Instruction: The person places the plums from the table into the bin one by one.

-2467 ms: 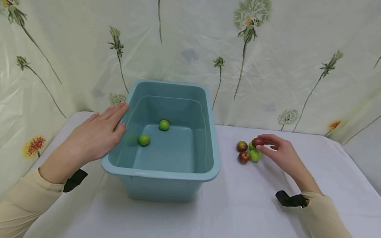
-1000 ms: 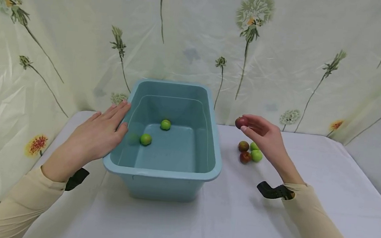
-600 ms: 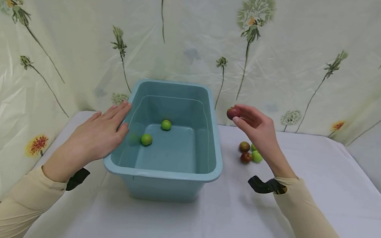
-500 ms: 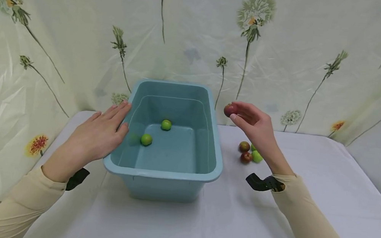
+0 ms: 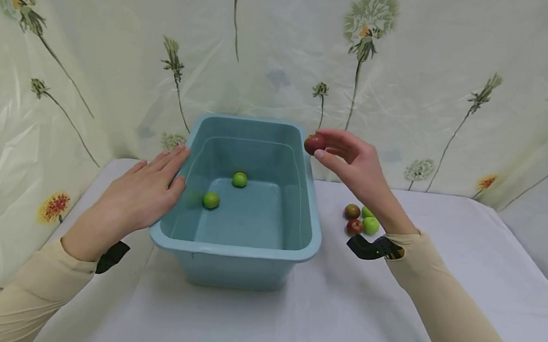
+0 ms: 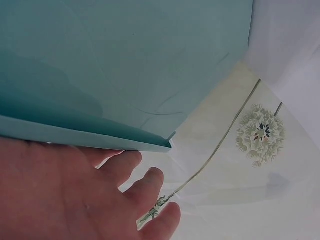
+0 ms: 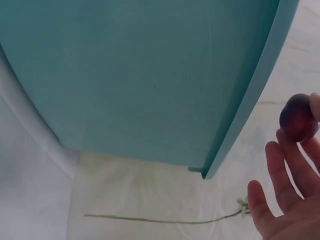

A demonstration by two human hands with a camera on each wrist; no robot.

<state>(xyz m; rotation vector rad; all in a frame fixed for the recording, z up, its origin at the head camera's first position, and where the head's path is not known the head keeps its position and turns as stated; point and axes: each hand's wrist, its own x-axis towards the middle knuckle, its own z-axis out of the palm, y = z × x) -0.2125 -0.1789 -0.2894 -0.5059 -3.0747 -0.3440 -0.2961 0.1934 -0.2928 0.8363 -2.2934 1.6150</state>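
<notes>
Between thumb and fingertips my right hand (image 5: 354,159) pinches a dark red plum (image 5: 314,144), held up at the right rim of a blue plastic tub (image 5: 232,251). The right wrist view shows the same plum (image 7: 299,118) just outside the tub's wall (image 7: 150,75), the other fingers spread. My left hand (image 5: 140,194) lies flat with straight fingers on the tub's left rim; from below, its palm (image 6: 65,190) is against that rim (image 6: 85,139). Inside the tub are two green round fruits, one nearer the left wall (image 5: 211,200) and another further back (image 5: 239,179).
Right of the tub, a small cluster sits on the white tablecloth (image 5: 340,309): a brownish-red fruit (image 5: 351,211), a red fruit (image 5: 354,226) and two green ones, the front green fruit (image 5: 370,225) the plainer. A flower-printed curtain (image 5: 276,44) hangs behind.
My right hand has lifted the red plum off the cluster and carried it up and left to the tub's right rim. The left hand has stayed on the tub.
</notes>
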